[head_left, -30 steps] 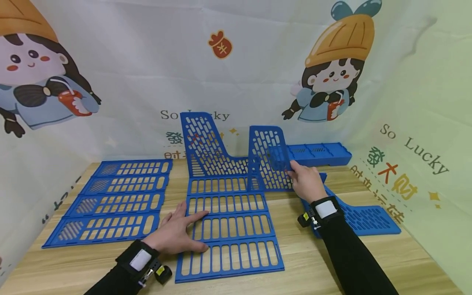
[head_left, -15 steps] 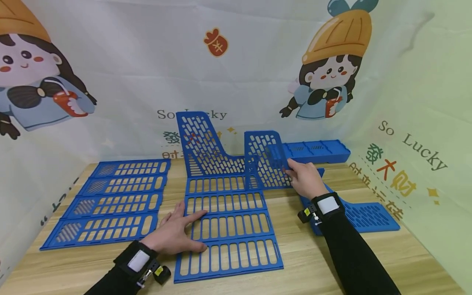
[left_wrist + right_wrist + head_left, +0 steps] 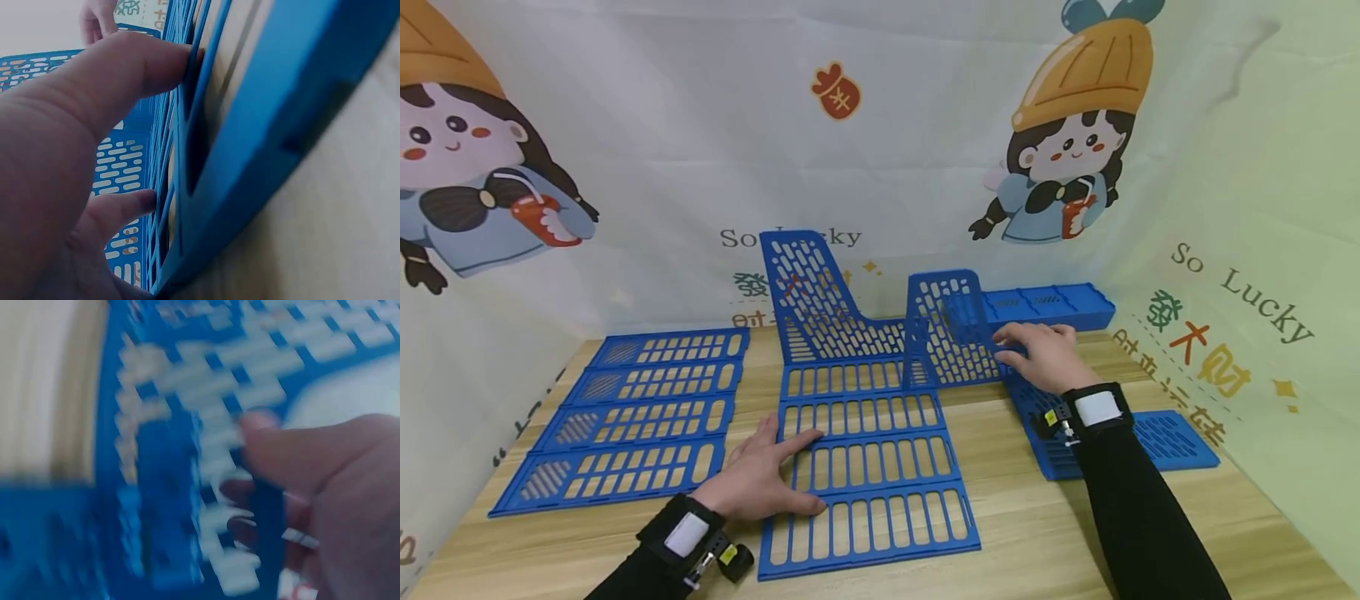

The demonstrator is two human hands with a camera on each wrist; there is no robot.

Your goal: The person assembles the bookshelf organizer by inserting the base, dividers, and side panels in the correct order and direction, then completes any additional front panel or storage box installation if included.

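My left hand (image 3: 758,471) rests with fingers spread on the left edge of a blue slotted grid panel (image 3: 895,529), which lies flat on the table. Two blue perforated side panels stand upright at its back: a left one (image 3: 808,312) and a right one (image 3: 951,333). My right hand (image 3: 1048,358) is beside the right panel's lower outer edge, thumb and fingers bent but apart, pinching nothing in the head view. The right wrist view is blurred; there the thumb (image 3: 287,447) overlaps the perforated panel, and contact cannot be told.
Several blue slatted panels (image 3: 625,475) lie in a row at the left. Another perforated side panel (image 3: 1176,442) lies flat at the right, partly under my right forearm. A long blue compartment piece (image 3: 1048,307) stands at the back right. A printed cloth (image 3: 917,150) hangs behind the table.
My right hand has let go of the right upright panel and moved slightly right. That panel has shifted a little to the right. The left hand stays on the grid panel.
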